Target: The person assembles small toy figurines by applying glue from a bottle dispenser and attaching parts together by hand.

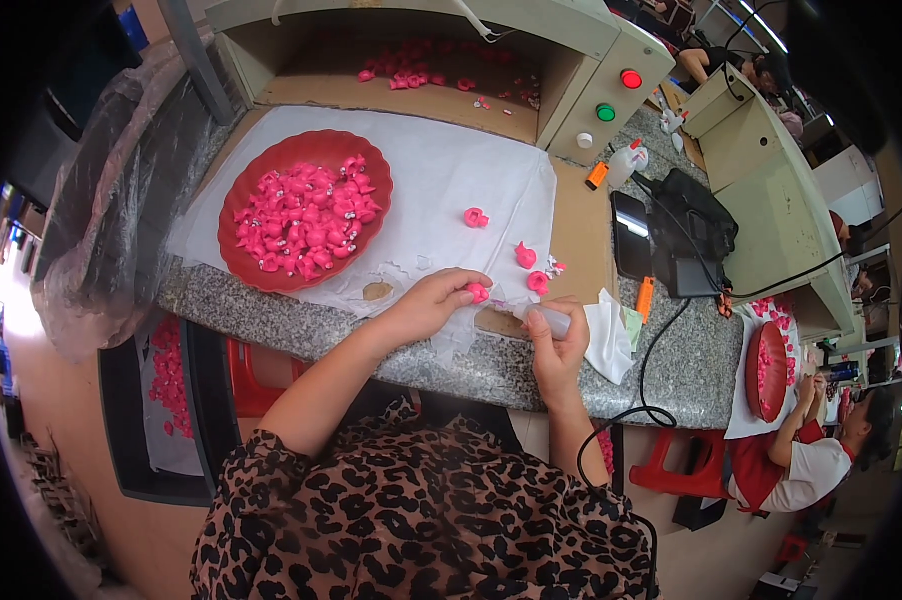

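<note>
Near the front edge of the bench, my left hand point(431, 303) pinches a small pink figure piece point(478, 293) between thumb and fingertips. My right hand point(559, 350) is closed around a translucent squeeze bottle point(554, 321), its narrow end turned left toward the piece. A little beyond the hands, a pink ring-shaped piece point(538, 282) and a rounded pink piece point(525, 256) lie on white paper point(441, 160). Farther back lies another pink piece point(475, 217). To the left, a red scalloped bowl point(233, 235) holds a heap of similar pink pieces.
At the back stands a box-like machine point(571, 110) with pink pieces inside. A phone point(630, 235), a black bag point(693, 225), an orange lighter point(645, 299) and crumpled tissue point(608, 335) sit at right. A dark cable hangs over the front edge. Another person point(801, 455) works at far right.
</note>
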Available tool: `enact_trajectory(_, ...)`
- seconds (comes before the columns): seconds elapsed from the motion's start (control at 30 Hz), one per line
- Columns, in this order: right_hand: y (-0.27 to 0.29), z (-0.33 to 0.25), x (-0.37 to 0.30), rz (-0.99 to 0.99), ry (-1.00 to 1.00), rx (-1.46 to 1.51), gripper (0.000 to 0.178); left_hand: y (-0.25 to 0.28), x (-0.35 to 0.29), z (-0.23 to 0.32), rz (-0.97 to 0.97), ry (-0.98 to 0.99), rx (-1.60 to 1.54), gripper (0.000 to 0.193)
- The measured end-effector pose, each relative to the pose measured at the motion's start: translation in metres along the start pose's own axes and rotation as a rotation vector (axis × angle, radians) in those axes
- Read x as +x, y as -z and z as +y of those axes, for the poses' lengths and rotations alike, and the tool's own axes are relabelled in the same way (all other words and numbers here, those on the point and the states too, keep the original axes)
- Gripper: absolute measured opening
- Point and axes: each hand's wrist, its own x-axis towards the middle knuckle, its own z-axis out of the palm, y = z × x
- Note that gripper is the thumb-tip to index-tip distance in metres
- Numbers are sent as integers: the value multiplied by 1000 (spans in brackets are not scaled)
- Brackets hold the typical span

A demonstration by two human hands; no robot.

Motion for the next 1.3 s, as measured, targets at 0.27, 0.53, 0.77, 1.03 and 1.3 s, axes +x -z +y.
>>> enact_trajectory(0.27, -4, -6, 0, 16, -29, 54, 14, -1, -1, -2, 39, -9, -57, 25)
enact_trajectory(0.53, -7, -6, -2, 31, -45, 92, 15, -1, -1, -4, 41, 13, -121, 24)
enact_trajectory(0.77, -9, -9, -1, 74, -73, 158, 15, -1, -2, 1, 51, 51, -119, 24)
enact_trajectory(1.03, -11, -11, -1, 87, -112, 203, 16, -3, -1, -6, 60, 33, -214, 20)
enact_trajectory(1.3, -14, -8, -5, 76, -78, 165, 16, -11, -3, -15, 193, -38, -389, 20)
